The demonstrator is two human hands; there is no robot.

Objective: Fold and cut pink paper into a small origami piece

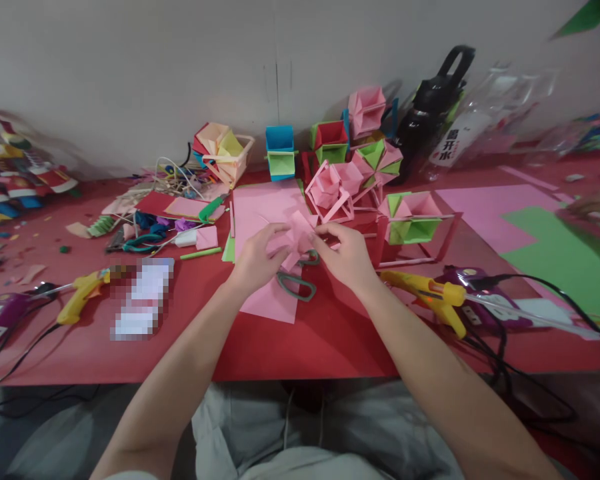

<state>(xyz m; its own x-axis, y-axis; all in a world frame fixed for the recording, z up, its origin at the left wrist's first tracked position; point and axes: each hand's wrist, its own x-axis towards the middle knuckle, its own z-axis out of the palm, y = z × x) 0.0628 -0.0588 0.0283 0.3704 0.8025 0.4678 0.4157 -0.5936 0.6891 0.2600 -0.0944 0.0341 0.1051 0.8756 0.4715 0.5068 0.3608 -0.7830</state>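
Observation:
Between my two hands is a piece of folded pink paper (300,233), blurred in its details. My left hand (263,257) grips its left side with closed fingers. On the right side, my right hand (343,250) pinches it between thumb and fingertips. Scissors with grey-green handles (300,288) lie just below the paper, their blades hidden. Under them are sheets of pink paper (267,200) on the red table. Close beyond my right hand sits a folded pink paper model (330,190) with a frame.
Yellow glue guns lie at left (83,297) and right (425,290), with cords. A phone (145,300) is at left. Paper models, including a pink and green one (415,220), stand behind. A black bottle (425,113) stands against the wall. Another person's hand (597,210) is far right.

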